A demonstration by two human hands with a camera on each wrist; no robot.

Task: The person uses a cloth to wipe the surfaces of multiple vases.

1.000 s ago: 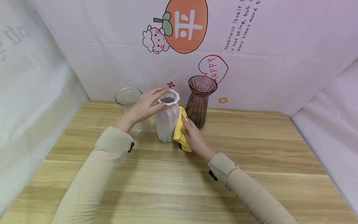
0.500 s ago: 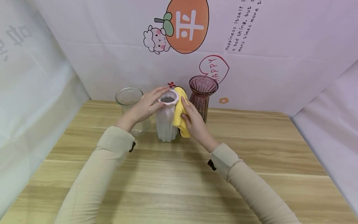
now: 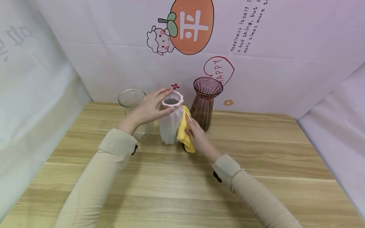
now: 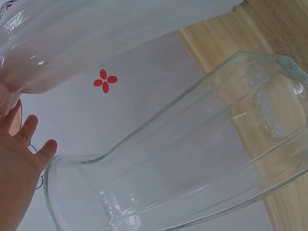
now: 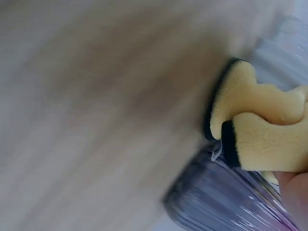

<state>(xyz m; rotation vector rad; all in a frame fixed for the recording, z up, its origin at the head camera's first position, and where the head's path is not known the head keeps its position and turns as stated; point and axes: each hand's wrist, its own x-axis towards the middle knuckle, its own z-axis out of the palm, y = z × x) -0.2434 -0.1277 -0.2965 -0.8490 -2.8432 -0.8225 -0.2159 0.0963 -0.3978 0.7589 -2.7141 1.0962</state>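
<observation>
A white fluted vase (image 3: 169,128) stands upright on the wooden table, with my left hand (image 3: 149,109) holding it at the rim, fingers at the back and thumb across the front. In the left wrist view, some fingers (image 4: 30,129) of that hand spread away from the vase. My right hand (image 3: 200,138) grips a folded yellow cloth (image 3: 184,131) against the vase's right side. The cloth's dark edging (image 5: 231,144) shows in the right wrist view. The vase's lower right side is hidden behind the cloth.
Close on the right stands a purple ribbed glass vase (image 3: 203,110), behind the right hand. A clear glass vase (image 4: 192,149) stands on the left, partly hidden by the left hand and forearm. A printed white backdrop (image 3: 119,63) rises behind the wooden table (image 3: 159,186).
The right hand slid the cloth up toward the vase's rim, then back down its side. The left hand stays at the rim; its thumb now reaches further across the front.
</observation>
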